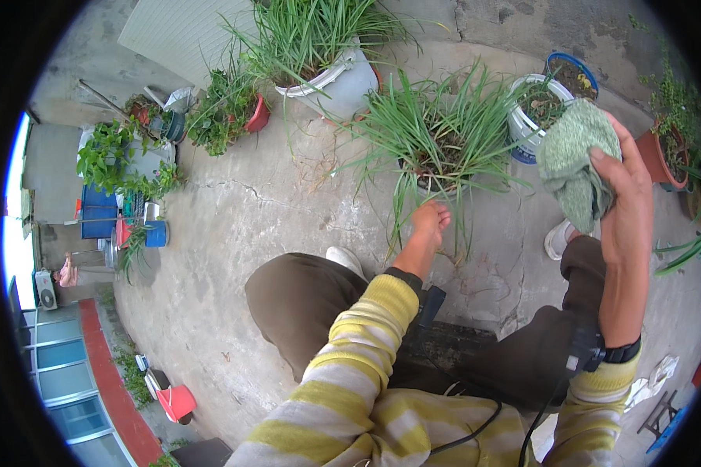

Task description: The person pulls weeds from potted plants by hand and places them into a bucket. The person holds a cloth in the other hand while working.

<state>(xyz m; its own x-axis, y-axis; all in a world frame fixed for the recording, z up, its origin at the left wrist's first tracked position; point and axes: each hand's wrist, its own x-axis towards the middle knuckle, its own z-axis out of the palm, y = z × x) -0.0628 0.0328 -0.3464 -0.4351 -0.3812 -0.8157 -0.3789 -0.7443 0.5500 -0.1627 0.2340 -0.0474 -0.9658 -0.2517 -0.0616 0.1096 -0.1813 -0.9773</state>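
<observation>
Between my knees and the wall stands a potted plant with long grassy leaves (444,137). My left hand (431,219) is at the near side of its pot, among drooping leaves, with the fingers curled; whether it pinches a leaf or the rim cannot be told. Raised at the right, my right hand (625,160) grips a crumpled green cloth (578,157), which hangs down below the fingers. Behind the cloth is a white bucket (523,125) with soil and sparse plants.
A larger grassy plant in a white container (342,84) stands beyond. A blue-rimmed pot (572,73) and a terracotta-coloured pot (657,154) are at the right. More potted plants (222,111) stand at the left, with a pink bucket (176,403) lower down. Dry roots or stems lie on the cracked concrete.
</observation>
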